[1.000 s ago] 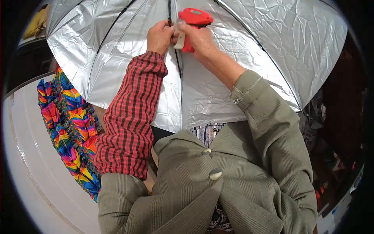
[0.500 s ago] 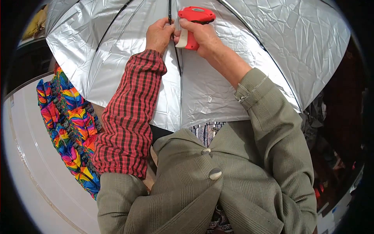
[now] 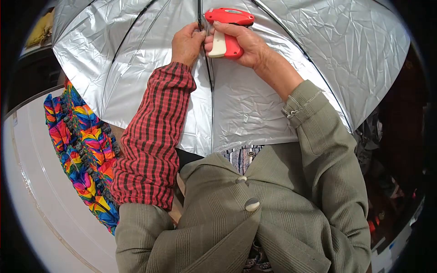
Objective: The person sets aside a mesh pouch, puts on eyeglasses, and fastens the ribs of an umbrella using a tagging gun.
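Observation:
An opened umbrella (image 3: 255, 104) with a silver inner lining and dark ribs spreads in front of me. My left hand (image 3: 187, 43) is closed in a pinch at one dark umbrella rib (image 3: 199, 13), near the top of the view. Just to its right, my right hand (image 3: 246, 43) grips a red and white tagging gun (image 3: 230, 17) by its handle, with the nose pointing left toward that rib. The fingertips of both hands are close together at the rib. Whether the gun's tip touches the rib or the cloth, I cannot tell.
Rainbow-coloured pleated fabric (image 3: 93, 145) lies at the left over a white rounded surface (image 3: 41, 182). Something yellow (image 3: 42, 29) sits at the upper left. Dark cluttered items (image 3: 391, 182) stand at the right, past the umbrella's edge.
My right hand has shifted slightly right and down, and its grip on the tagging gun has loosened a little, showing more of the white trigger. The left hand stays at the rib.

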Demonstrator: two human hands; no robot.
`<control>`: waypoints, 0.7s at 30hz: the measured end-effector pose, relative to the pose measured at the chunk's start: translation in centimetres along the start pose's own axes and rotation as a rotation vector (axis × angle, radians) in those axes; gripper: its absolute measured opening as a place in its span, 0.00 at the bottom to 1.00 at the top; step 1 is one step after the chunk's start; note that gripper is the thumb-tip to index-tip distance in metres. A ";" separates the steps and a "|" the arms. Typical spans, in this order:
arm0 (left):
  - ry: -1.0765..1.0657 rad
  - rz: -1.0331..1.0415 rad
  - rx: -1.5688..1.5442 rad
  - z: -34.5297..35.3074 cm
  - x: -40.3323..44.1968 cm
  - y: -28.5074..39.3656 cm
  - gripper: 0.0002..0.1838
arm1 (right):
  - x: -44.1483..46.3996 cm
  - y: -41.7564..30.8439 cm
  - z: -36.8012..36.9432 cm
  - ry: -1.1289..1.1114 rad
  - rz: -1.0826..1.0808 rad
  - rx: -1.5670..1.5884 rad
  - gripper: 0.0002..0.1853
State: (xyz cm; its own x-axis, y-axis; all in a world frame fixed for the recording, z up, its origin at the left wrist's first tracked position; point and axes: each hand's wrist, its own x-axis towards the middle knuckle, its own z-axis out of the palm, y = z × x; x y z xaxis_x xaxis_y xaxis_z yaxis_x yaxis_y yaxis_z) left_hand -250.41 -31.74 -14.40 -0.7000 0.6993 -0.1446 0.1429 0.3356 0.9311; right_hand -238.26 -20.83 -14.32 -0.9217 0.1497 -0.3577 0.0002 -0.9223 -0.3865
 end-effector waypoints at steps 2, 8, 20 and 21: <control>-0.001 -0.003 -0.011 0.1 -0.1 0.2 0.14 | 0.0 -0.2 -0.1 -0.016 0.019 0.012 0.14; 0.014 0.034 0.054 0.3 0.2 -0.4 0.14 | 0.4 -0.7 -0.5 -0.030 0.047 0.003 0.15; 0.012 -0.079 -0.071 0.5 -0.6 1.1 0.11 | 0.5 -0.9 -0.8 -0.025 0.049 0.011 0.13; 0.010 -0.076 -0.068 0.5 -0.5 1.1 0.11 | 0.6 -0.9 -0.8 -0.027 0.050 0.008 0.13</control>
State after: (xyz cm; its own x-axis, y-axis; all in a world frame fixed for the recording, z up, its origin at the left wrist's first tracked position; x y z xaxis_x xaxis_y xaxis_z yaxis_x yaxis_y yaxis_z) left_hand -249.53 -31.44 -13.48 -0.7137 0.6674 -0.2125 0.0415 0.3432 0.9383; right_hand -238.45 -19.59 -14.88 -0.9309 0.0940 -0.3530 0.0433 -0.9311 -0.3621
